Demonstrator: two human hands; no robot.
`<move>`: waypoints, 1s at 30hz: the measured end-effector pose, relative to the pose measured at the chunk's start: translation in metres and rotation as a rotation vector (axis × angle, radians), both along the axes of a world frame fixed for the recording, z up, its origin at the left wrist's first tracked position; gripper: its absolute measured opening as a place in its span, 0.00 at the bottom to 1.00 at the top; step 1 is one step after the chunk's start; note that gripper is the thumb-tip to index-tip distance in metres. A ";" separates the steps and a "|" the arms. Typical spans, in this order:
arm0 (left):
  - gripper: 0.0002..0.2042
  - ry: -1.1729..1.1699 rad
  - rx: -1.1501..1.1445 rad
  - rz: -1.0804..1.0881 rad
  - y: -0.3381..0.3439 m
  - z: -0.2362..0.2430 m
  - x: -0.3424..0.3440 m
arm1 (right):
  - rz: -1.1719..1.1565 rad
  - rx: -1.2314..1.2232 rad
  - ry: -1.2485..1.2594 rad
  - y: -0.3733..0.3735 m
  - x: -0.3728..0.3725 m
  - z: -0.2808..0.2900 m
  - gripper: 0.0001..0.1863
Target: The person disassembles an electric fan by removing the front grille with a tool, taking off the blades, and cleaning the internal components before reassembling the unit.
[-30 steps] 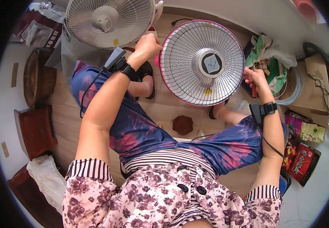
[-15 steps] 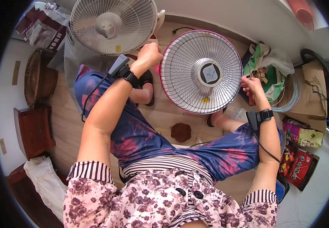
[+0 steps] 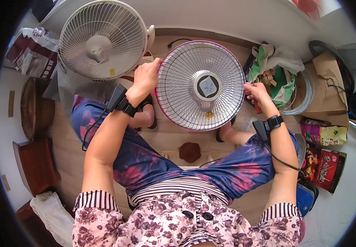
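A round dish heater (image 3: 178,103) stands before me, with a silver reflector, a dark wire grille and a pink rim. At its upper left edge, my left hand (image 3: 146,78) is closed on the rim, its fingertips partly hidden. Opposite, my right hand (image 3: 258,94) pinches the heater's right edge between thumb and fingers. Something small and red (image 3: 257,108) shows just under that hand; I cannot tell whether the hand holds it. The heater's back and base are hidden behind the dish.
A white fan (image 3: 100,24) stands at the far left. On the right are a green and white bag (image 3: 283,92), a coil of wire (image 3: 307,99), a cardboard box (image 3: 328,86) and a red box (image 3: 330,171). A brown round piece (image 3: 190,152) lies on the floor between my feet.
The whole view has shifted, so the heater, the fan and both hands appear farther left and lower. Both hands stay at the heater's edges.
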State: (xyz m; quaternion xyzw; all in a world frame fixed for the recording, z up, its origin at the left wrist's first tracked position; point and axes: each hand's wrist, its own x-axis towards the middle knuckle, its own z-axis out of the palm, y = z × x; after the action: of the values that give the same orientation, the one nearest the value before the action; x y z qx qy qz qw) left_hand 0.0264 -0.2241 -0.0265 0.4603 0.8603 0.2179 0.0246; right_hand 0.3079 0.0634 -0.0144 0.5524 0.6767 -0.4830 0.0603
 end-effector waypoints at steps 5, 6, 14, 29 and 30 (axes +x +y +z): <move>0.17 0.003 -0.053 -0.020 0.001 -0.002 0.001 | -0.003 -0.001 -0.035 0.001 -0.001 -0.002 0.16; 0.17 0.004 -0.056 -0.022 0.001 -0.002 0.000 | 0.001 0.003 -0.025 0.002 0.000 -0.003 0.16; 0.21 -0.017 -0.002 -0.071 0.000 0.000 -0.003 | 0.022 -0.022 -0.020 0.008 -0.001 -0.006 0.17; 0.19 0.002 -0.044 -0.066 0.004 0.000 -0.002 | 0.072 0.079 -0.081 0.006 -0.004 -0.004 0.18; 0.19 -0.003 -0.026 -0.022 0.004 0.003 -0.001 | 0.068 0.078 -0.080 0.005 -0.005 -0.002 0.18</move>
State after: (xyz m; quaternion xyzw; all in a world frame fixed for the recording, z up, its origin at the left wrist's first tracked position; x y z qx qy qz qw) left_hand 0.0257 -0.2206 -0.0232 0.4692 0.8579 0.2067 0.0343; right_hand 0.3027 0.0684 -0.0160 0.5498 0.7105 -0.4315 0.0819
